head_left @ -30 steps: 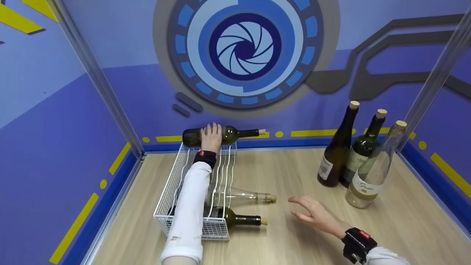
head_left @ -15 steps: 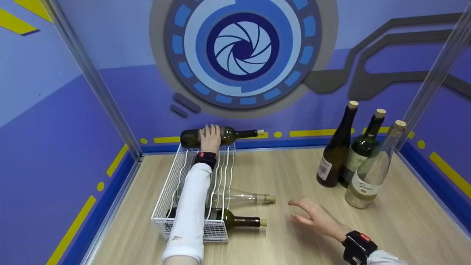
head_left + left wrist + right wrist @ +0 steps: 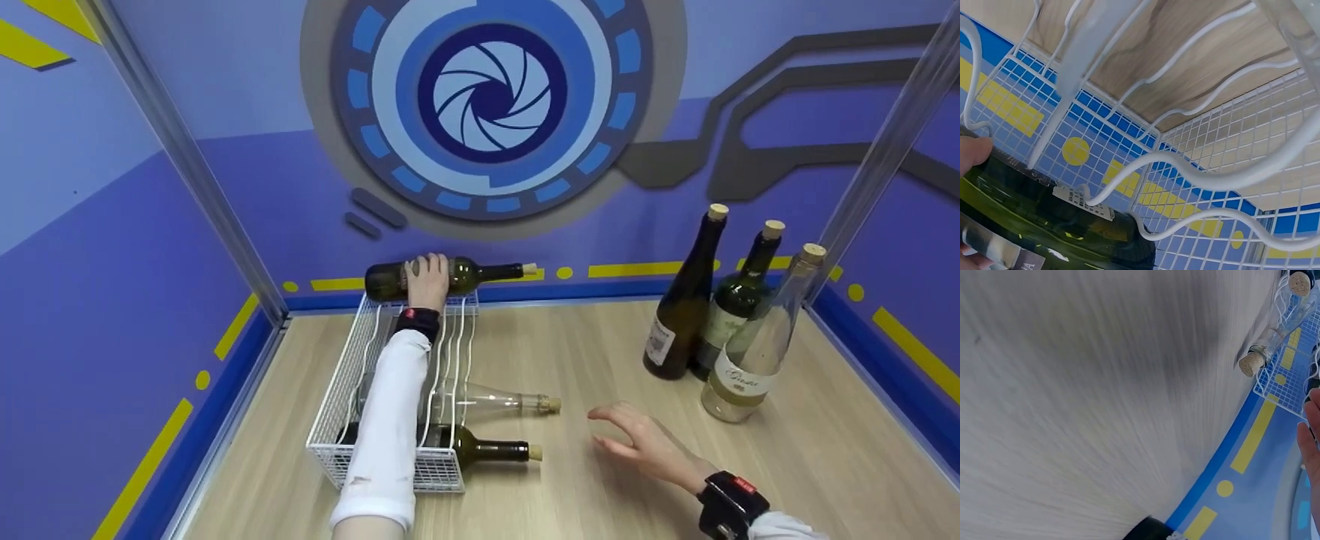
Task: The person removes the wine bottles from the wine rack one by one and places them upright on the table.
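My left hand (image 3: 429,281) grips a dark green wine bottle (image 3: 466,275) that lies sideways at the far end of a white wire rack (image 3: 439,474), its corked neck pointing right. From the left wrist, that bottle's base (image 3: 1123,239) appears against the rack's wavy wires, with my thumb (image 3: 972,152) on its side. Nearer in the rack lie a clear bottle (image 3: 491,403) and another dark green bottle (image 3: 487,450), partly hidden by my left sleeve. To the right of their corks my right hand (image 3: 637,444) holds nothing, fingers slightly bent and apart.
Three corked bottles stand upright on the right of the wooden table (image 3: 570,352): a dark brown one (image 3: 679,307), a green one (image 3: 720,330) and a clear one (image 3: 739,386). Printed blue panels (image 3: 525,232) close off the back and sides.
The head view has shifted slightly. My left hand stays on the bottle at the rack's far end, and my right hand keeps its pose.
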`<state>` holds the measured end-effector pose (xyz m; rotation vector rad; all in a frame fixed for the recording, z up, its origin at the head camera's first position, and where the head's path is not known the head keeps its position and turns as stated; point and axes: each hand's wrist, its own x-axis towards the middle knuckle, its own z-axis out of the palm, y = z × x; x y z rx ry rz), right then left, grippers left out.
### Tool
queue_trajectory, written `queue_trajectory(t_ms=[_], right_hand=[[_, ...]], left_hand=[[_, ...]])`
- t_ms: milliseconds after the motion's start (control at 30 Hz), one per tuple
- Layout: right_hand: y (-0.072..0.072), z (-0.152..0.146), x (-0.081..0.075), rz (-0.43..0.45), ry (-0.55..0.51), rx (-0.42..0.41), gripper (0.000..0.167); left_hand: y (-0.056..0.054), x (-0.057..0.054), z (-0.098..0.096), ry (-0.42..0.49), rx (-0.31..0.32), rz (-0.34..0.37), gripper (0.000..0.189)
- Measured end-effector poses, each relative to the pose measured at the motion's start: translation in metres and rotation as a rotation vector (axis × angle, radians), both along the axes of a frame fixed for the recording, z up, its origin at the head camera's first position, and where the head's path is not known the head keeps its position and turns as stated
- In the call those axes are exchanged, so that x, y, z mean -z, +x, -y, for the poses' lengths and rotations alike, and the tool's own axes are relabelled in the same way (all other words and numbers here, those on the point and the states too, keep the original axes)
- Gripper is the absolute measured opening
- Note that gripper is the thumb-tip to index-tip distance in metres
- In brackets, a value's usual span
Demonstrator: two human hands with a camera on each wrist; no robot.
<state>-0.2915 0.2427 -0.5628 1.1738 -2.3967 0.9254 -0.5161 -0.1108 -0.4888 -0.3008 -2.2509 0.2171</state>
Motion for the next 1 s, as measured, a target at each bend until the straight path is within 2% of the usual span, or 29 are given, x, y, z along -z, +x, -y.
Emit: queue_trajectory(t_ms=[133, 367, 433, 567, 600, 733, 1000], right_hand=[[0.000, 0.000, -0.001, -0.017, -0.007, -0.006, 0.029], [-0.001, 0.001, -0.003, -0.043, -0.010, -0.008, 0.029], [-0.003, 0.001, -0.005, -0.061, -0.023, -0.013, 0.029], [-0.006, 0.002, -0.010, -0.091, -0.054, -0.017, 0.030], [-0.007, 0.003, -0.011, -0.092, -0.063, -0.018, 0.030], [-0.009, 0.005, -0.013, -0.093, -0.082, -0.018, 0.031], [-0.009, 0.010, -0.016, -0.075, -0.109, -0.003, 0.029]], left_hand=[[0.003, -0.001, 0.001, -0.006, 0.001, 0.037, 0.030], [0.008, -0.006, 0.003, -0.028, 0.047, 0.006, 0.028], [0.010, -0.010, 0.003, -0.032, 0.046, 0.038, 0.041], [0.017, -0.018, -0.002, -0.043, 0.048, 0.118, 0.088], [0.019, -0.019, -0.003, -0.042, 0.058, 0.129, 0.091], [0.028, -0.023, -0.007, -0.010, 0.123, 0.145, 0.094], [0.055, -0.031, -0.009, 0.077, 0.277, 0.120, 0.091]])
